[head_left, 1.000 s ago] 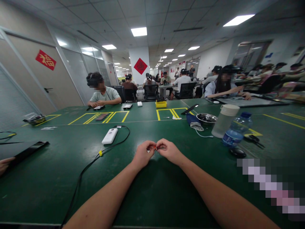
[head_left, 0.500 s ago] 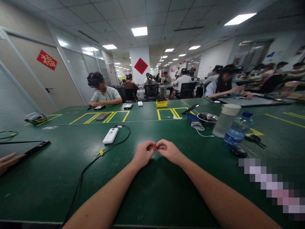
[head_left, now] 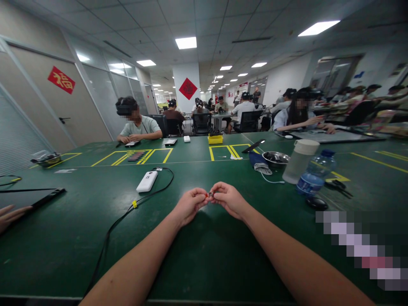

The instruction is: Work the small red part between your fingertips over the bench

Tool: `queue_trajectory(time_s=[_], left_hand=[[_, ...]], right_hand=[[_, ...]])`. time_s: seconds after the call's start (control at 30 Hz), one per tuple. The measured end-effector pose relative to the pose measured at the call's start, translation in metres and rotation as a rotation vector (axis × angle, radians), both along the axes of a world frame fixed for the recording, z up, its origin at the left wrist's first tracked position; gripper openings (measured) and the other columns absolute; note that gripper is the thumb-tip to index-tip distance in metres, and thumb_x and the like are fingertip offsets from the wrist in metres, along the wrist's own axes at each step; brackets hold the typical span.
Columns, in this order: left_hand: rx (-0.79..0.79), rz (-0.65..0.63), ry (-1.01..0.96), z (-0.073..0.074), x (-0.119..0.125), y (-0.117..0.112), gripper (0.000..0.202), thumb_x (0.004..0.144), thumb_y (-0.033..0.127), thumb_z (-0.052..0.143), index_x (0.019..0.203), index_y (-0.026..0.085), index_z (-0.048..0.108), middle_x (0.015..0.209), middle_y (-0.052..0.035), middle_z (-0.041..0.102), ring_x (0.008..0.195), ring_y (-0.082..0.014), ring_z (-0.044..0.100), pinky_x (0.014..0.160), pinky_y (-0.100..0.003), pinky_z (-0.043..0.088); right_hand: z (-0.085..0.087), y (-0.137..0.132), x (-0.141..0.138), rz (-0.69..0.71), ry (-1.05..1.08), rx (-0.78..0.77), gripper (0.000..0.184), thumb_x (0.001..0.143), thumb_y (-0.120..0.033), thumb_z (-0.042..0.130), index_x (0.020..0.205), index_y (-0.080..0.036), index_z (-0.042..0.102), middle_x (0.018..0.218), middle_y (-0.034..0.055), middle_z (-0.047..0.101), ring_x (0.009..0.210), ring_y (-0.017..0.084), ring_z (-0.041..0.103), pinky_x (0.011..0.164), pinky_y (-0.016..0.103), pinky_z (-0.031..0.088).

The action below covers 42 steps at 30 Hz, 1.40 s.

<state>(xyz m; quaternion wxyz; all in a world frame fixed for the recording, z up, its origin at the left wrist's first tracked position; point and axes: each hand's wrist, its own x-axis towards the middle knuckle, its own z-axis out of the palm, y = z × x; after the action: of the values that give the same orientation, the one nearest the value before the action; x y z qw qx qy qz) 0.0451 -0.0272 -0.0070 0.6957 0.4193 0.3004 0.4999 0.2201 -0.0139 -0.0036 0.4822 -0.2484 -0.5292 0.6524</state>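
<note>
My left hand (head_left: 188,205) and my right hand (head_left: 228,198) meet fingertip to fingertip just above the green table (head_left: 79,238). Between them they pinch a tiny red and metal part (head_left: 210,194), too small to name. Both hands have their fingers curled closed around it. Both forearms stretch in from the bottom edge.
A white power bank (head_left: 146,181) with a black cable (head_left: 121,219) lies to the left. A white jug (head_left: 299,160), a water bottle (head_left: 315,176), a metal bowl (head_left: 276,158) and a black mouse (head_left: 316,203) stand to the right. Another person's hand (head_left: 9,214) rests by a dark tablet (head_left: 28,197). Seated people work beyond.
My hands have lifted slightly and stay joined, with the fingers working the small part. The other person's hand at the far left has shifted a little.
</note>
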Motion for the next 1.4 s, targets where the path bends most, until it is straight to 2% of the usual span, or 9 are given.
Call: queue_trajectory(time_s=[0.1,0.23,0.43,0.63,0.87,1.07,1.27,1.4], left_hand=[[-0.026,0.008,-0.123,0.0,0.0,0.001,0.013,0.073,0.01,0.066,0.084,0.011,0.059,0.085,-0.0084,0.067,0.081,-0.0126,0.066,0.077,-0.02,0.051],[-0.045,0.017,-0.217,-0.002,-0.002,0.004,0.014,0.073,0.005,0.065,0.084,0.01,0.059,0.085,-0.0075,0.066,0.075,-0.0087,0.065,0.073,-0.016,0.051],[-0.067,-0.002,-0.237,-0.002,-0.004,0.003,0.014,0.074,0.004,0.065,0.085,0.01,0.06,0.086,-0.0077,0.066,0.076,-0.0091,0.065,0.074,-0.015,0.052],[-0.054,-0.003,-0.232,-0.001,-0.004,0.001,0.014,0.074,0.005,0.065,0.085,0.01,0.06,0.086,-0.0073,0.066,0.077,-0.0093,0.065,0.074,-0.015,0.052],[-0.044,0.007,-0.216,0.003,-0.004,-0.001,0.012,0.074,0.009,0.066,0.084,0.01,0.06,0.088,-0.0084,0.066,0.08,-0.0113,0.065,0.077,-0.019,0.052],[-0.04,-0.014,-0.213,0.003,-0.004,-0.002,0.011,0.075,0.012,0.066,0.085,0.013,0.059,0.087,-0.0059,0.066,0.075,-0.01,0.065,0.071,-0.019,0.053],[-0.042,0.044,-0.224,0.003,-0.005,0.001,0.023,0.069,0.007,0.069,0.091,0.011,0.064,0.088,-0.0073,0.066,0.074,-0.0095,0.064,0.072,-0.019,0.052],[-0.042,0.078,-0.239,0.001,-0.006,0.004,0.022,0.068,0.004,0.068,0.089,0.01,0.065,0.09,-0.0091,0.067,0.08,-0.0109,0.064,0.077,-0.019,0.052]], right_hand=[[0.0,0.0,0.0,0.048,0.123,-0.074,0.025,0.067,-0.01,0.066,0.09,-0.018,0.057,0.087,0.0015,0.063,0.074,0.013,0.064,0.073,0.029,0.05],[-0.002,0.001,-0.001,0.13,0.17,-0.112,0.024,0.069,-0.009,0.066,0.09,-0.016,0.058,0.085,0.0025,0.064,0.073,0.013,0.064,0.074,0.03,0.05],[-0.003,0.0,-0.002,0.147,0.203,-0.133,0.024,0.066,-0.01,0.07,0.087,-0.016,0.06,0.088,0.0032,0.065,0.085,0.016,0.064,0.086,0.036,0.048],[0.0,-0.002,-0.002,0.17,0.203,-0.131,0.022,0.068,-0.01,0.069,0.087,-0.016,0.06,0.089,0.0037,0.066,0.089,0.017,0.064,0.091,0.038,0.046],[0.002,-0.002,-0.002,0.132,0.189,-0.117,0.02,0.068,-0.013,0.07,0.085,-0.016,0.06,0.086,0.0036,0.066,0.085,0.017,0.065,0.087,0.038,0.048],[0.001,0.001,0.002,0.121,0.207,-0.125,0.019,0.069,-0.013,0.068,0.086,-0.017,0.06,0.084,0.0029,0.064,0.082,0.017,0.064,0.086,0.039,0.047],[-0.001,0.01,0.006,-0.006,0.254,-0.133,0.019,0.066,-0.014,0.069,0.083,-0.02,0.061,0.085,0.0022,0.063,0.079,0.017,0.062,0.085,0.04,0.048],[-0.003,0.014,0.008,-0.05,0.266,-0.109,0.02,0.067,-0.013,0.068,0.084,-0.021,0.061,0.085,0.0005,0.063,0.08,0.015,0.061,0.088,0.038,0.047]])
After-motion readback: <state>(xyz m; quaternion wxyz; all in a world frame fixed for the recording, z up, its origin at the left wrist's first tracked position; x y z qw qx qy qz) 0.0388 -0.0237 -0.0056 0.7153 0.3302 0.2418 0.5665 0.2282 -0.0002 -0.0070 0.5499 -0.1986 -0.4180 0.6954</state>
